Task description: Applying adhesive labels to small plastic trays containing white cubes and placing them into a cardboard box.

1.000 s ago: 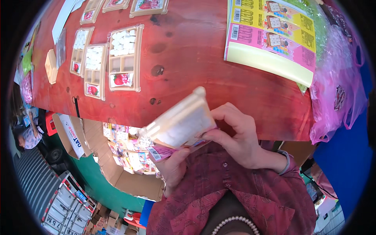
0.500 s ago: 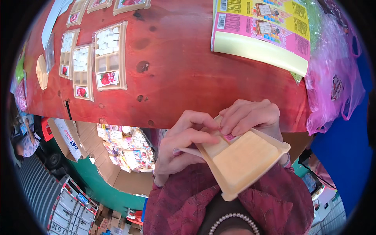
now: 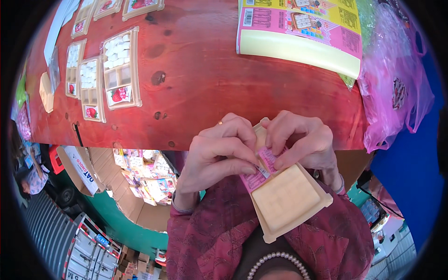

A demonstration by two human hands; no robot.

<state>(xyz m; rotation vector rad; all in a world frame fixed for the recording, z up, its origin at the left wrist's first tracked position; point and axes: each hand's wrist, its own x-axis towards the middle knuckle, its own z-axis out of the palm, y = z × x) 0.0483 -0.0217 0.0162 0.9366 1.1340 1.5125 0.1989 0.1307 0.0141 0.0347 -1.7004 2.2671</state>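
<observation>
Close to my chest I hold a beige plastic tray (image 3: 289, 196), tilted, its flat underside facing up. A pink printed paper label (image 3: 268, 157) lies across its middle and sticks out past its left edge. My left hand (image 3: 221, 151) is closed, thumb and fingers pinching the label at that left side. My right hand (image 3: 305, 140) is closed at the tray's far right edge, its thumb and forefinger pressing down on the label. Some fingertips are hidden behind the tray.
Several filled trays (image 3: 136, 74) lie on the red table (image 3: 200, 84) at left. Printed label sheets (image 3: 298, 46) lie at the far right beside a pink plastic bag (image 3: 396, 102). Below the near edge stands an open cardboard box (image 3: 102, 172) with many small packs.
The pink label now lies flat across the tray's underside, with much more of it showing. Both hands have shifted along it, and the tray has moved slightly left.
</observation>
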